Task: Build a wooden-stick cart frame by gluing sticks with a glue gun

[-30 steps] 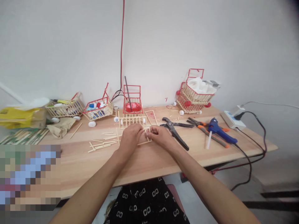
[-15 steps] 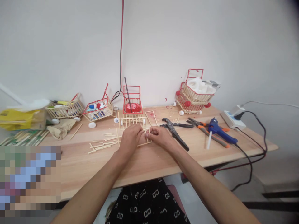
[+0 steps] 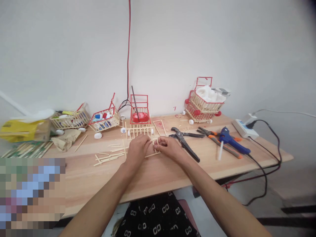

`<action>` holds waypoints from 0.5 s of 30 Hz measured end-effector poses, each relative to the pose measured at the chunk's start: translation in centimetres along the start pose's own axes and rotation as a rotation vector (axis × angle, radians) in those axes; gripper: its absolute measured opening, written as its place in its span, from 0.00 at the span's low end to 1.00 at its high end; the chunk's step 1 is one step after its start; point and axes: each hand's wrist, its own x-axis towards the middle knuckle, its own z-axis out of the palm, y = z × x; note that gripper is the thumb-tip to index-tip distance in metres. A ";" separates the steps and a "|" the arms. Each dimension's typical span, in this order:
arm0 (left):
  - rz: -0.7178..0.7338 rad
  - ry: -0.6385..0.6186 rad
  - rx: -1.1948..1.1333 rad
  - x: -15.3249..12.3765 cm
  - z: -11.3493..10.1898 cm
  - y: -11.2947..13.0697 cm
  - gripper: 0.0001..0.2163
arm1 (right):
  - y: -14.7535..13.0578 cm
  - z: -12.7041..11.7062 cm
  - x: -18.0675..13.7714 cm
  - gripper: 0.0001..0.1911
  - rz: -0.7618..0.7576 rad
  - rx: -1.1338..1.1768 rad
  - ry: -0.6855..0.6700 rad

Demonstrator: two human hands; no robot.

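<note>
My left hand (image 3: 137, 149) and my right hand (image 3: 169, 147) meet over a small frame of thin wooden sticks (image 3: 154, 149) lying flat on the wooden table (image 3: 153, 171). Both hands have their fingers curled and pinched on the frame's sticks. Just behind the hands stands a finished stick panel (image 3: 139, 131) like a little fence. Loose cut sticks (image 3: 108, 155) lie to the left of my left hand. Black cutting pliers (image 3: 185, 141) lie right of my right hand.
Small stick carts with red trim stand along the wall (image 3: 105, 118) (image 3: 139, 110) (image 3: 203, 100) (image 3: 69, 118). A blue glue gun (image 3: 232, 140) and orange-handled pliers (image 3: 214, 135) lie at the right, with a power strip (image 3: 244, 128) and cables beyond. Crumpled paper (image 3: 65, 140) and yellow packaging (image 3: 23, 130) sit at the left.
My hands stay on the stick frame with only small finger shifts. The view has tilted slightly, so the table's contents sit a little lower in the picture.
</note>
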 end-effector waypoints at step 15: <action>-0.003 -0.013 0.020 0.0 0.0 0.0 0.07 | -0.2 -0.1 -0.2 0.05 -0.017 -0.020 -0.031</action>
